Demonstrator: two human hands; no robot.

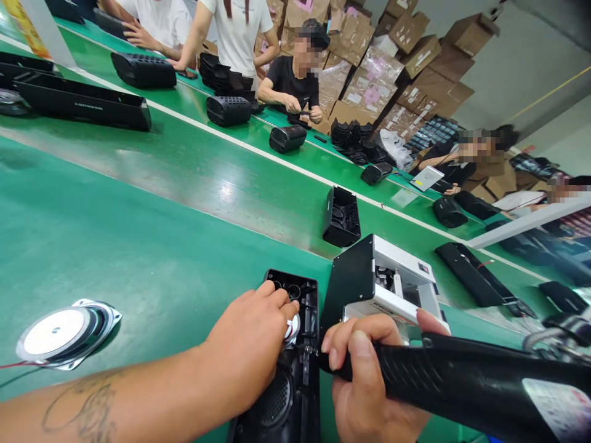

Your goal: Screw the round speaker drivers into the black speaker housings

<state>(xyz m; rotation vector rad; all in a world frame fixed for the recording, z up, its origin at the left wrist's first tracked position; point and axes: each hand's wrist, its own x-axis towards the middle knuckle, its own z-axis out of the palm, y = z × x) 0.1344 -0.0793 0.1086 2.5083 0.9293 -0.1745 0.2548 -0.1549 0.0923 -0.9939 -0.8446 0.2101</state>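
Note:
An open black speaker housing [308, 381] lies lengthwise in front of me, with a round grille showing in its near half. My left hand [258, 326] reaches into its far half, fingers curled down on a small silver speaker driver [292, 329] with a red wire; the fingers cover most of it. A black electric screwdriver [466, 372] with a ridged grip and a label is wrapped in my right hand [369, 375]. Its front end points left at the housing's right wall. Whether the bit touches a screw cannot be made out.
A loose speaker driver [55, 332] with wires lies at left. Right beside the housing stands a black-and-silver screw feeder [348, 283]. Beyond, a green conveyor belt [221, 178] carries an open black box [341, 215] and a long black housing [83, 101]. Several people sit or stand across it.

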